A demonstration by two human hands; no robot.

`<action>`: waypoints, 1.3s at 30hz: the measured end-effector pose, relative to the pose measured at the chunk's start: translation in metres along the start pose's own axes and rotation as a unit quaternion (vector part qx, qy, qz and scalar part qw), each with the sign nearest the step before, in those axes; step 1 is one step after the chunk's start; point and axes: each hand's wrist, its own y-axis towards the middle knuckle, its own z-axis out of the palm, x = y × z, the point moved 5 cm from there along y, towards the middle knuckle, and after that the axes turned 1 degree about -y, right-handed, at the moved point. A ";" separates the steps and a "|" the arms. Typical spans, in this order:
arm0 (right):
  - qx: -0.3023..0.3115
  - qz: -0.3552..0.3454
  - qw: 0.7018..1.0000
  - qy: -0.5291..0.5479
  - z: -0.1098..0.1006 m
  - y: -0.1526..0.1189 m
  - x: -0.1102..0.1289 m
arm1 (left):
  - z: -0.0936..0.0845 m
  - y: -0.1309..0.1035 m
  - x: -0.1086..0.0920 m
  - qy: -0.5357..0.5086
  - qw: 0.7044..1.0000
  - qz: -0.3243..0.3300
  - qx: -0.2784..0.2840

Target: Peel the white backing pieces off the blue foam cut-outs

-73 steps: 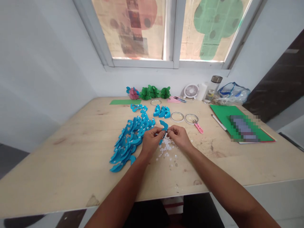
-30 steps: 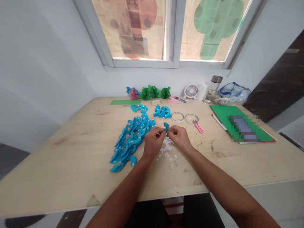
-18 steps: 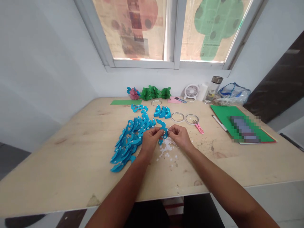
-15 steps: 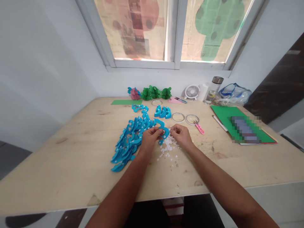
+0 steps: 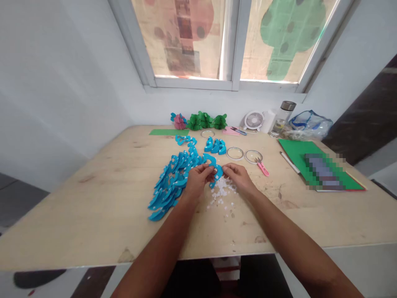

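A curved blue paper cut-out [image 5: 218, 171] with small white squares on it is pinched in my left hand [image 5: 198, 178], in front of the window. Thumb and fingertips of my right hand [image 5: 238, 176] are pressed together at the cut-out's right edge. Whatever lies between them is too small to make out. Beside my left hand spreads a heap of similar blue cut-outs [image 5: 167, 186], many dotted with white squares. Below the fingers lie scattered white paper bits [image 5: 221, 190].
Behind my hands are more blue pieces [image 5: 215, 145], tape rings [image 5: 235, 153] and pink snips [image 5: 263, 167]. Folded green paper shapes [image 5: 204, 120], a small fan [image 5: 253, 120] and a glass bottle [image 5: 282, 120] line the wall. Green sheets [image 5: 297, 147] lie at right.
My right fingertips have come left to the edge of the held cut-out, closing the small gap. The camera view has shifted slightly.
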 end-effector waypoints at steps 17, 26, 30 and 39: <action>-0.041 0.016 0.996 0.079 -0.006 0.004 -0.005 | 0.007 -0.006 0.002 0.122 0.989 -0.034 0.082; -0.038 -0.014 0.998 0.053 -0.004 0.002 0.000 | 0.010 -0.008 -0.004 0.148 0.987 0.016 0.061; -0.109 -0.055 0.992 -0.034 -0.012 0.000 0.004 | 0.009 -0.011 -0.016 0.218 0.970 0.104 0.010; -0.031 -0.052 0.995 -0.081 0.005 -0.002 -0.002 | 0.012 -0.014 -0.020 0.330 0.916 0.227 -0.005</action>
